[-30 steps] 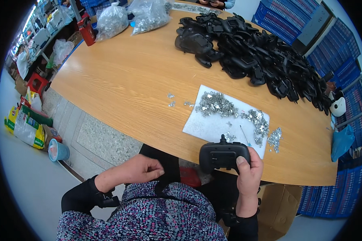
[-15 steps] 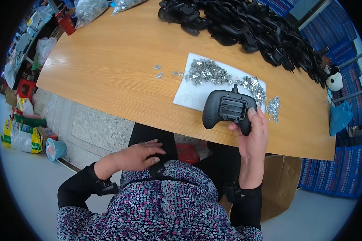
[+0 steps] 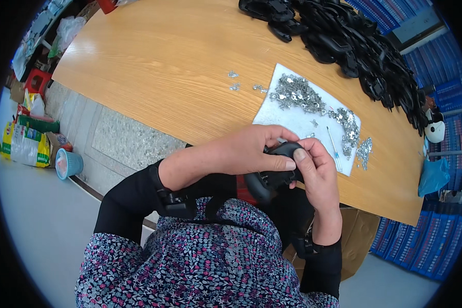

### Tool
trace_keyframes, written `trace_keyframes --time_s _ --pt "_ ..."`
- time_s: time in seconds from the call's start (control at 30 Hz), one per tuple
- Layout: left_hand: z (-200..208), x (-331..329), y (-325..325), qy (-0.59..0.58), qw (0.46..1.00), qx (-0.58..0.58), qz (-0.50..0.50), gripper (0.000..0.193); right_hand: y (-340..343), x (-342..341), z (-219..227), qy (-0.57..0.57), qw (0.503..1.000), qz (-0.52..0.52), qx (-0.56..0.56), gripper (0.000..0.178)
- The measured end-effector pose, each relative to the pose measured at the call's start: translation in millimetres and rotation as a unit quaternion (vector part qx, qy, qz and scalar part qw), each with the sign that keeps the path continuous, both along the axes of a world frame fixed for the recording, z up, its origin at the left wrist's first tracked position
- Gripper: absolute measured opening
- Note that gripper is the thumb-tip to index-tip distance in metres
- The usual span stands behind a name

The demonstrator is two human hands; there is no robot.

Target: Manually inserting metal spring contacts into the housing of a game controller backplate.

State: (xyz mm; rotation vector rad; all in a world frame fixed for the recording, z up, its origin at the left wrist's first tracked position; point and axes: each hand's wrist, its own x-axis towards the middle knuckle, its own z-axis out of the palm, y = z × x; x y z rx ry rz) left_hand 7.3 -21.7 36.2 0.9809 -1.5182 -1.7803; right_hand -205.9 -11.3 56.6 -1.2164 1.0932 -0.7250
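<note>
L hand [image 3: 249, 150] has joined R hand [image 3: 319, 177], both gripping black plastic game controller [image 3: 276, 178], so it's steadied 2-handed; white rectangular mat [image 3: 273, 114] beyond R hand.

L hand [image 3: 246, 149] & R hand [image 3: 318, 172] are covering much of the blk game ctrlr [image 3: 280, 178]; exact contact pts aren't showing. Top edge is cutting off the blk shell pile [image 3: 344, 46] & a red container [image 3: 107, 5]. Metal bits [image 3: 297, 95] are looking too small to ID indiv. R forearm is blocking part of a cardbd box [image 3: 358, 238]; ctrlr is partly hiding a red item [image 3: 245, 189] below.
</note>
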Motion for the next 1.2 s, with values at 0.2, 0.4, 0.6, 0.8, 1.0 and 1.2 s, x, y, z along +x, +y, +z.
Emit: trace_keyframes --time_s 0.2,0.4,0.6,0.8,1.0,1.2 --pt "-16 23 -5 0.094 0.989 0.076 0.088 0.039 -36 -2 -3 0.214 0.947 -0.065 -0.230 0.020" --pt "-40 35 -5 0.070 0.978 0.014 0.198 0.033 -90 41 3 0.321 0.864 0.064 -0.383 0.015" --pt "-44 36 -8 0.017 0.982 -0.048 0.183 0.023 -144 100 -17 0.335 0.782 0.223 -0.476 0.019" --pt "-37 42 -7 -0.020 0.981 -0.070 0.179 0.015 -157 121 -28 0.398 0.751 0.241 -0.469 0.018" --pt "-47 37 -10 0.039 0.977 -0.005 0.210 0.020 -146 99 -3 0.320 0.833 0.201 -0.403 0.016" --pt "-40 40 -13 0.094 0.968 0.056 0.224 0.022 -120 83 17 0.262 0.819 0.253 -0.444 0.018"
